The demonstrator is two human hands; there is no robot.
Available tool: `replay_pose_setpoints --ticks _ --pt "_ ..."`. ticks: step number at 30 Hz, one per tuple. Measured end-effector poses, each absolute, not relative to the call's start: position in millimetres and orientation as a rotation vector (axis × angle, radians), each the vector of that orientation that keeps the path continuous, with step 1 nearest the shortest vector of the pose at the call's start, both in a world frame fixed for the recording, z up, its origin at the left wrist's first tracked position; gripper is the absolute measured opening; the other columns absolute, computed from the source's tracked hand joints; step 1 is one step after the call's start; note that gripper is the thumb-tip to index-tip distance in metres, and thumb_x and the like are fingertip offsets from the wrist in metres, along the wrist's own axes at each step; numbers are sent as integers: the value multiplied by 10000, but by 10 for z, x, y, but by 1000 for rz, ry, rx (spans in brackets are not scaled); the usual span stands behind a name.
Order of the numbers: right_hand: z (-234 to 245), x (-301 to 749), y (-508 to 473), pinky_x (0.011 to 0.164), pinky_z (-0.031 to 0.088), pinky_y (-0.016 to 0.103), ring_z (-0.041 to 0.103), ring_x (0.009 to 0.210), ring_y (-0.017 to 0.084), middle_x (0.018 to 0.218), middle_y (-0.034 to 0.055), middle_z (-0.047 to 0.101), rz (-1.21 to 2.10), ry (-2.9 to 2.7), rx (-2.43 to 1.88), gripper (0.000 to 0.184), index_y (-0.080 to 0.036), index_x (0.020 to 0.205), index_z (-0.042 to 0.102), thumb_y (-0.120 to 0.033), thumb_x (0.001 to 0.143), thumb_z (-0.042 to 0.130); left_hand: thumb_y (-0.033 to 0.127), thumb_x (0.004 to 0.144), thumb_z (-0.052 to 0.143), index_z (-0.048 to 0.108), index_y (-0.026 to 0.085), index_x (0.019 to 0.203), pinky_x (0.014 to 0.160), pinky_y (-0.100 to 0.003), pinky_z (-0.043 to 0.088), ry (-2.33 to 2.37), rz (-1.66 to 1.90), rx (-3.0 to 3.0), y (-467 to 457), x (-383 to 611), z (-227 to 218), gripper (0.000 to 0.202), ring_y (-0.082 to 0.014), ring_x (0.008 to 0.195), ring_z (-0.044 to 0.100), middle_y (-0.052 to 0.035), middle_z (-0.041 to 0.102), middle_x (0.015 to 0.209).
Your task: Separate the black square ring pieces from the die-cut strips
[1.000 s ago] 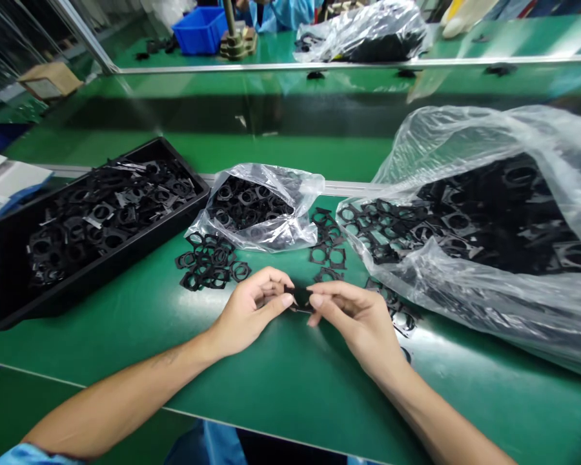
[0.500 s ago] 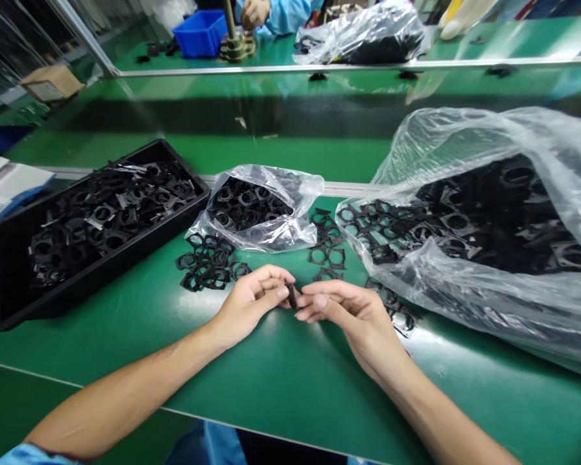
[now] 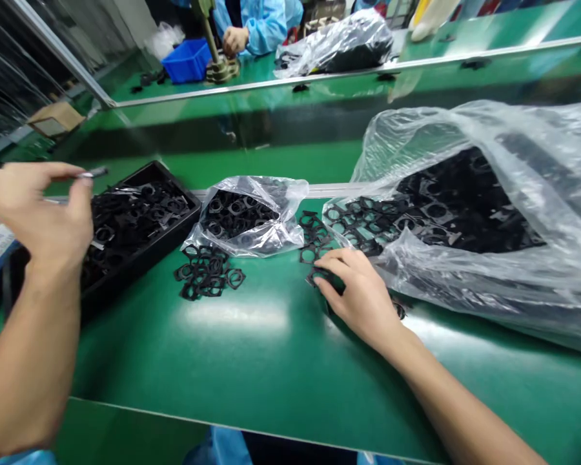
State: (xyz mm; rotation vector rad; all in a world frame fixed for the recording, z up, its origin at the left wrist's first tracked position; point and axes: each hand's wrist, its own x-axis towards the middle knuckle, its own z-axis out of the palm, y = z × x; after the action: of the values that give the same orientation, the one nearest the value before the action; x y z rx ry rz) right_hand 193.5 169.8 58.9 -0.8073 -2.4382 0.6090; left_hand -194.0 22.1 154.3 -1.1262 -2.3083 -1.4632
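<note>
My left hand [image 3: 46, 206] is raised over the left end of a black tray [image 3: 140, 265] filled with flat black ring-shaped plastic parts. Between its thumb and index finger it pinches a thin dark plastic part [image 3: 95, 173], seen edge-on and slightly blurred. My right hand [image 3: 356, 294] is down on the green tabletop, thumb and fingers curled around a black plastic ring [image 3: 312, 276]; the palm hides part of it. Just beyond its fingertips lie more loose black rings [image 3: 310, 236]. A separate pile of black rings [image 3: 206, 271] rests left of centre.
A small clear bag [image 3: 290, 223] of rings stands mid-table, and a large clear bag [image 3: 465, 284] of them spreads across the right. Across a metal rail [image 3: 252, 85], a co-worker's hand [image 3: 235, 40] is near a blue bin [image 3: 188, 61]. A cardboard box [image 3: 55, 121] sits far left.
My hands have parted from the middle. The left has carried the thin dark part left and up over the tray; the right has gone to the loose rings. The view has tilted and shifted.
</note>
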Motion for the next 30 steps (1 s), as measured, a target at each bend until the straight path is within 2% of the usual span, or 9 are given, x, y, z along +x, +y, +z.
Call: replay_pose_setpoints --ticks 2,4,6,9,14,19,22,25,30 --pt "546 1931 1692 857 548 452 639 939 291 1017 110 712 527 -2543 -765 102 -187 973 716 -178 880 675 209 754 737 760 250 838 1005 -531 410 -2293 -936 -1323 179 -2112 1514 97 -353 1249 604 12 780 1055" --pt "524 1920 1670 833 545 451 622 905 292 1012 120 698 436 -2608 -754 98 -174 972 709 -202 881 686 201 822 660 742 173 877 1010 -547 386 -2195 -813 -1356 119 -2038 1442 103 -325 1199 629 -32 764 1026" --pt "513 1910 1656 801 542 453 606 890 300 1011 139 686 356 -2636 -757 124 -155 1001 703 -209 901 655 194 933 578 732 187 1015 1012 -495 386 -2122 -735 -1524 60 -1765 1343 175 -275 1195 617 -12 731 1052" --pt "495 1897 1669 800 539 452 604 899 306 1017 143 672 352 -2621 -727 211 -147 1110 681 -195 927 587 211 947 605 725 219 966 890 -390 477 -2027 -643 -2060 63 -1233 1158 122 -222 937 651 -24 730 964" --pt "493 1887 1688 797 538 425 615 902 295 1014 118 626 409 -2574 -695 317 -179 1190 656 -162 877 606 237 993 536 669 200 1194 825 -384 466 -2132 -251 -2439 242 -779 907 244 -247 950 596 -100 684 1090" --pt "539 1908 1682 726 513 368 602 829 254 937 90 634 400 -2577 -650 146 -205 949 651 -98 882 579 214 997 499 659 186 968 819 -370 445 -2184 -307 -2476 316 -774 848 165 -232 906 569 -87 663 1024" --pt "545 1912 1718 669 484 360 580 743 241 794 65 654 356 -2571 -544 168 -211 801 618 -117 922 549 207 995 498 635 184 895 825 -365 439 -2189 -372 -2488 315 -755 893 171 -229 893 569 -86 662 978" --pt "571 1904 1750 666 487 367 590 703 239 734 54 686 320 -2468 -466 183 -215 811 646 -191 964 548 209 982 528 637 188 877 807 -351 442 -2176 -608 -2491 321 -690 980 153 -221 852 568 -80 665 917" --pt "734 1919 1651 669 501 368 650 660 224 814 42 753 373 -2234 -535 130 -242 893 689 -288 974 599 232 986 533 674 186 953 767 -321 485 -2136 -1204 -2435 426 -404 1068 152 -198 800 611 -78 687 898"
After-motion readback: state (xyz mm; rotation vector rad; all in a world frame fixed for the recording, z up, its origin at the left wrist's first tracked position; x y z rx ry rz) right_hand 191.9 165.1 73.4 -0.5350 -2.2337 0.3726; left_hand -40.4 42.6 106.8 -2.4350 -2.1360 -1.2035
